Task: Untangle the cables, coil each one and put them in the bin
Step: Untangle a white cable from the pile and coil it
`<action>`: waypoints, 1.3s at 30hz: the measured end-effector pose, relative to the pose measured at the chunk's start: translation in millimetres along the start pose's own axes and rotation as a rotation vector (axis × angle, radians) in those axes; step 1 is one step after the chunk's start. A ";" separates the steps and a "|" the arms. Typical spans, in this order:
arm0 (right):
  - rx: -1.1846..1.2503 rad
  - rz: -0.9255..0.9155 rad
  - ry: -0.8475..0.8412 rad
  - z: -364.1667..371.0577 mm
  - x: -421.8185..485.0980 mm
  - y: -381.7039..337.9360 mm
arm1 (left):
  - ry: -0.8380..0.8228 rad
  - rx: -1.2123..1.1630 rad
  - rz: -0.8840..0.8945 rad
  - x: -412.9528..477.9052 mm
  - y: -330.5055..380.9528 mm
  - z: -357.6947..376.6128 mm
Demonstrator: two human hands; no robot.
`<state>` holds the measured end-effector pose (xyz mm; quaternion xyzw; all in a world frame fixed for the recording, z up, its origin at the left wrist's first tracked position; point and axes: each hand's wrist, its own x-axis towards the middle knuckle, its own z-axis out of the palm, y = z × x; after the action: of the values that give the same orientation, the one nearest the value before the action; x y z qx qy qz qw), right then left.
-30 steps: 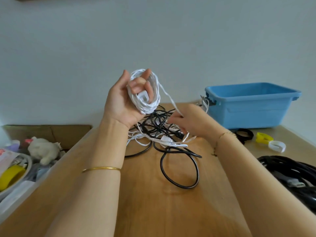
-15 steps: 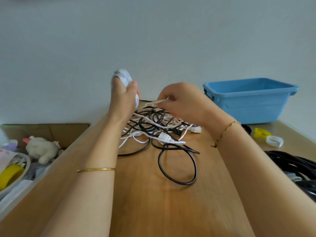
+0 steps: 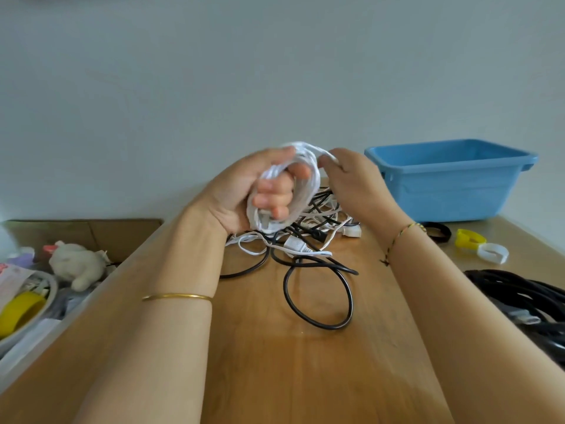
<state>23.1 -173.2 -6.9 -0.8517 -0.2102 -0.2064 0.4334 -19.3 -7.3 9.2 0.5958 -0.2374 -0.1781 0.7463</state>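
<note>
White coil: frame centre, your left hand grips it, fingers through the loops.
Right hand: pinching a strand at its top.
Blue bin: right of centre; finish winding, I'd say, then drop it in.

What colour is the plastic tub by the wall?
The rectangular plastic bin is light blue, head view.

White cable coil — blue bin, black loop.

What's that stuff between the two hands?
A white cable coil, seen in the head view. The left hand grips it, and the right hand pinches its top strand.
</note>
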 end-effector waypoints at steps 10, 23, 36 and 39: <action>-0.025 0.042 -0.371 26.3 -14.4 -10.2 | 0.328 -0.768 0.455 1.8 9.4 -7.4; 0.174 0.029 -0.720 20.0 -25.2 -28.2 | 0.992 0.283 0.699 12.1 0.1 -17.2; 0.511 0.025 -0.273 -18.7 -11.7 -31.5 | 0.728 1.030 0.177 0.7 -3.1 -16.9; 0.582 0.080 -0.178 -21.7 -9.1 -25.0 | 0.499 0.758 0.034 -3.1 -2.2 -2.0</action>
<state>-1.6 -179.4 16.3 -0.7142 -0.2641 -0.0448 0.6467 -20.7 -4.5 6.3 0.8476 -0.1086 0.0826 0.5129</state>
